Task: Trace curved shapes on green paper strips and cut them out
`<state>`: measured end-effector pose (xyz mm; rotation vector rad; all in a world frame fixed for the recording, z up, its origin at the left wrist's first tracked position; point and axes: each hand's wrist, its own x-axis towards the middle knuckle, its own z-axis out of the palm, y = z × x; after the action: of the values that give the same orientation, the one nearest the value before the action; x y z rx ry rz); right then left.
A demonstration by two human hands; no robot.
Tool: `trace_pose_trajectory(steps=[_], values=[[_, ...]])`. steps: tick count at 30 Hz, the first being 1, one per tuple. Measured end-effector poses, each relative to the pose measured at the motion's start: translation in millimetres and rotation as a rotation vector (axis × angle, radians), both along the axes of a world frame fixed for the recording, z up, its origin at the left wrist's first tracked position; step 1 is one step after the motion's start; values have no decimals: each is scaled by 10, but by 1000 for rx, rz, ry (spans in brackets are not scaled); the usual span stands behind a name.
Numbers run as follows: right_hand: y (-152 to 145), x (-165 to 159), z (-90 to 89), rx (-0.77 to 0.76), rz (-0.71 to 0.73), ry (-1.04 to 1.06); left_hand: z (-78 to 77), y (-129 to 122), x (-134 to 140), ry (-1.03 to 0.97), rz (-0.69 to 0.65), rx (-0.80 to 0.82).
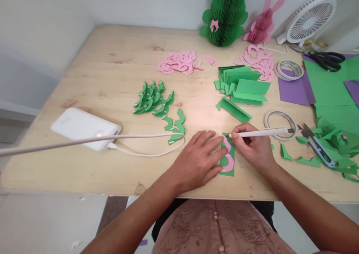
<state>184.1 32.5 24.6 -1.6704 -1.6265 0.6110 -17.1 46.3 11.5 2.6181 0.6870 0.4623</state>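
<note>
My left hand (200, 157) lies flat with its fingers apart, the fingertips pressing on a curvy pink paper cutout (230, 164). That cutout rests on a green paper strip (232, 173) near the table's front edge. In my right hand (252, 147) is a white pen (260, 132), its tip at the top end of the pink cutout. Left of my left hand are loose wavy green paper pieces (179, 127), with a pile of the same kind (150, 98) behind them. Folded green paper strips (244, 83) lie beyond my hands.
A white power bank (84, 128) with a cable (146, 136) sits at left. Pink cutouts (179, 62) lie further back. On the right are tape rolls (280, 125), blue thread snips (319, 149), black scissors (327, 60) and green scraps (340, 141). Paper figures (227, 18) and a fan (310, 20) stand behind.
</note>
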Motion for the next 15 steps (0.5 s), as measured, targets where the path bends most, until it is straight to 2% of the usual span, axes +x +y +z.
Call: trace_pose_trajectory(steps=[15], values=[[-2, 0, -12, 20, 12, 14, -10, 0, 1, -5, 0, 0]])
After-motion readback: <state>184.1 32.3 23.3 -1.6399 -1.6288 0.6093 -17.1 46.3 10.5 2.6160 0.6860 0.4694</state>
